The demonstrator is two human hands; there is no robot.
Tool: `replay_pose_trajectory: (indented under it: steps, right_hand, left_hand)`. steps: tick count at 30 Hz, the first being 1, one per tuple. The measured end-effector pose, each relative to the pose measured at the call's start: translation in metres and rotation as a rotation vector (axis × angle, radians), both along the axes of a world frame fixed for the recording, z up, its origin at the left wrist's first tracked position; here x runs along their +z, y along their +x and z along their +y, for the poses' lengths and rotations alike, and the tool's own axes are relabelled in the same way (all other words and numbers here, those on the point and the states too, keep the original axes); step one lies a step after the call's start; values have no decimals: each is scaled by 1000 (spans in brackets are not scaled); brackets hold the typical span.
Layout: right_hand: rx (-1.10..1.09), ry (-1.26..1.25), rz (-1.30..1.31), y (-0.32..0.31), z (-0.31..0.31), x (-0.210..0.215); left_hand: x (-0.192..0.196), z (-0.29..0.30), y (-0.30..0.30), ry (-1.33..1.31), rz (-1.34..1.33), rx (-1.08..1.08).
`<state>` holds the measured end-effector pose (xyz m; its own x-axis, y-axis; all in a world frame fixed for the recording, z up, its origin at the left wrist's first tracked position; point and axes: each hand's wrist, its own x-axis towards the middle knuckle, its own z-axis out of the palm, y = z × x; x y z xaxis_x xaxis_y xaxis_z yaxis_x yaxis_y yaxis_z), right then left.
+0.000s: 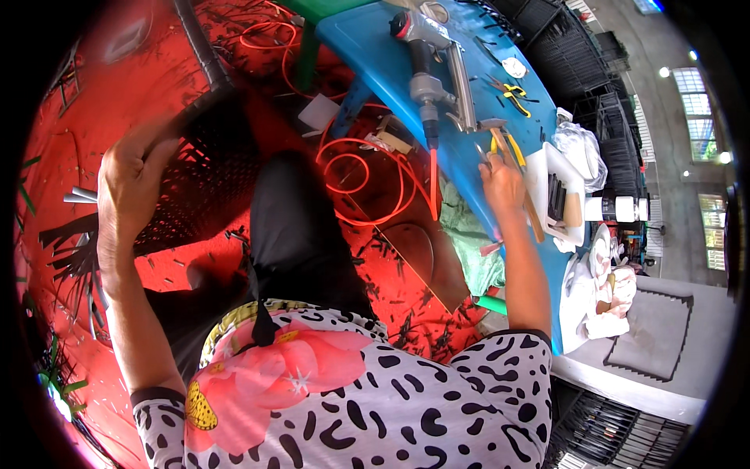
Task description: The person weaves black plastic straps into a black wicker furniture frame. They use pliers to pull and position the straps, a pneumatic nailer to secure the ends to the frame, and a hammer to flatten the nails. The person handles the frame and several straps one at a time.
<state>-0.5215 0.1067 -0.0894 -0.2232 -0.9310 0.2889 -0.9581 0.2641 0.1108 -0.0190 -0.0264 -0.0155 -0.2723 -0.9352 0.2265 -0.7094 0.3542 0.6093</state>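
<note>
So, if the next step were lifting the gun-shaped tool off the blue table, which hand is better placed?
Probably the right hand: it is at the blue table, much nearer the gun-shaped tool, while the left hand grips the black woven piece away to the left.

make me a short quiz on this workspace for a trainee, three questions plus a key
1. Multiple choice: what is the left hand touching?
a) a green plastic stool
b) a black woven lattice panel
c) a white plastic tray

2. True or false: the yellow-and-black pliers lie on the blue plastic table.

3. Fill in: a long red ____ connects to the grey-and-black handheld power tool.

Key:
1. b
2. True
3. Hose
</note>
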Motion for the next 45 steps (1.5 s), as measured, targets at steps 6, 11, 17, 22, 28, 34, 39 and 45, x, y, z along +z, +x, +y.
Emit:
replay_pose_trajectory:
  steps: [6, 11, 17, 22, 28, 34, 39, 45]
  right_hand:
    - [-72, -197, -46, -28, -5, 12]
    - [-267, -69, -60, -93, -44, 16]
    - [-464, 220, -96, -103, -61, 14]
    - [-475, 319, -26, -95, -71, 15]
    - [-361, 251, 269, -101, -91, 29]
    - [-305, 61, 223, -81, -95, 30]
    - [-65, -305, -174, -59, -89, 9]
    - [1211, 78, -1888, 158, -83, 94]
  left_hand:
    - [4, -1, 0, 66, -4, -8]
    - [1, 0, 0, 19, -61, 11]
    - [-2, -4, 4, 77, -25, -11]
    - [1, 0, 3, 49, -30, -6]
    - [-5, 1, 2, -26, 65, -18]
    - [1, 1, 2, 34, 27, -22]
    - [-1, -6, 4, 65, -35, -31]
    - [0, 2, 10, -112, -79, -29]
